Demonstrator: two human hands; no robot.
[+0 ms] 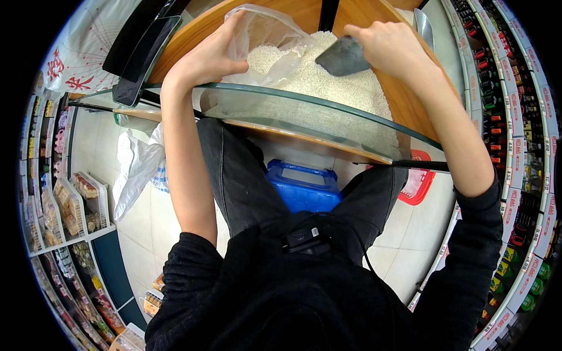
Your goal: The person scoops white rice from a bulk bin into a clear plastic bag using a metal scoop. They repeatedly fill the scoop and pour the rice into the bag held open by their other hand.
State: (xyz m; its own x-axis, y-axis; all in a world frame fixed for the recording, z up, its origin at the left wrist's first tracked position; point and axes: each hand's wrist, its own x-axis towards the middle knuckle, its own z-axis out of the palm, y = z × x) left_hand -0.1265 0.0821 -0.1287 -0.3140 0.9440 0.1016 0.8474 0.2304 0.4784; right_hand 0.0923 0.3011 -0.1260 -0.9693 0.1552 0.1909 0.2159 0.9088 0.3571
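Observation:
Inside a wooden bin with a glass front, white rice (351, 94) is heaped. My left hand (215, 52) holds the rim of a clear plastic bag (274, 24), with the thumb apart from the fingers. Some rice shows in or behind the bag; which, I cannot tell. My right hand (386, 48) grips a metal scoop (343, 57) over the heap, to the right of the bag. The scoop's handle is hidden in the fist, and its grey face shows no rice on it.
The glass panel's edge (307, 97) runs below both wrists. A dark flat device (147, 61) stands at the left, another metal scoop (423, 28) at the upper right. A blue plastic bin (305, 188) and a red basket (419, 184) are on the floor. Shelves of bottles (496, 114) line the right.

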